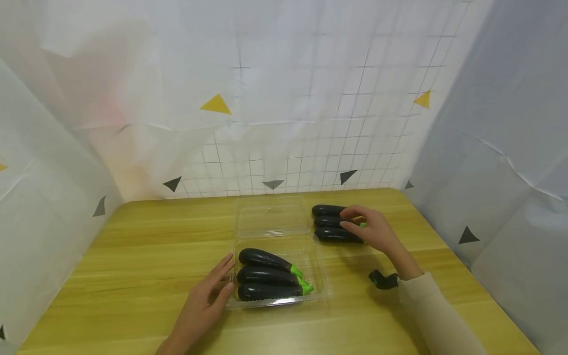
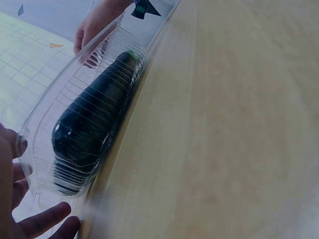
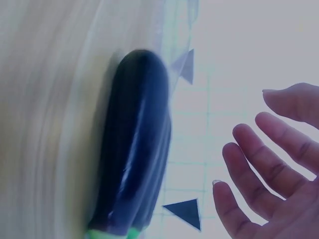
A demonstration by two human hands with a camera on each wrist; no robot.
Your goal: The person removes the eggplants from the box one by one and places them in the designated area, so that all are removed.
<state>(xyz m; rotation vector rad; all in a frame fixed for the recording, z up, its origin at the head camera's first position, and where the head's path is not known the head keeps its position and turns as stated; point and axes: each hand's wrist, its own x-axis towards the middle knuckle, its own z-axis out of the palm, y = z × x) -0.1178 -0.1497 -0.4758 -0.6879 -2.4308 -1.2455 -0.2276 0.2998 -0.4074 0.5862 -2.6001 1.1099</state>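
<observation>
In the head view, three loose eggplants (image 1: 329,222) are lying side by side toward the far right corner of the counter (image 1: 155,246), and the right hand (image 1: 370,229) is hovering over their stem ends, its thumb and fingers standing apart; whether a fingertip is touching the skin I cannot tell. Three more eggplants (image 1: 265,275) are resting in a clear plastic box (image 1: 315,259) around the middle of the counter, green stems pointing toward the right edge. The box's lid (image 1: 271,217) is lying open toward the far edge. The left hand (image 1: 206,298) is sitting at the box's left side, fingers loosely extended and not gripping. A black object (image 1: 383,279) is showing beside the right wrist, and a white sheet (image 1: 284,74) with printed triangles is standing along the far edge.

In the left wrist view, the fingers are spreading around the box's near end, some at its ribbed wall, while an eggplant is showing dark through the plastic. The thin box is probably flexing easily, so its rim would be the place for steadying it.

In the right wrist view, the fingers are opening wide, well apart from the loose eggplants. Their glossy skin is suggesting a slippery surface over a fairly stiff, light to moderate body; a hold around the middle would likely be surer than one at the stem.
</observation>
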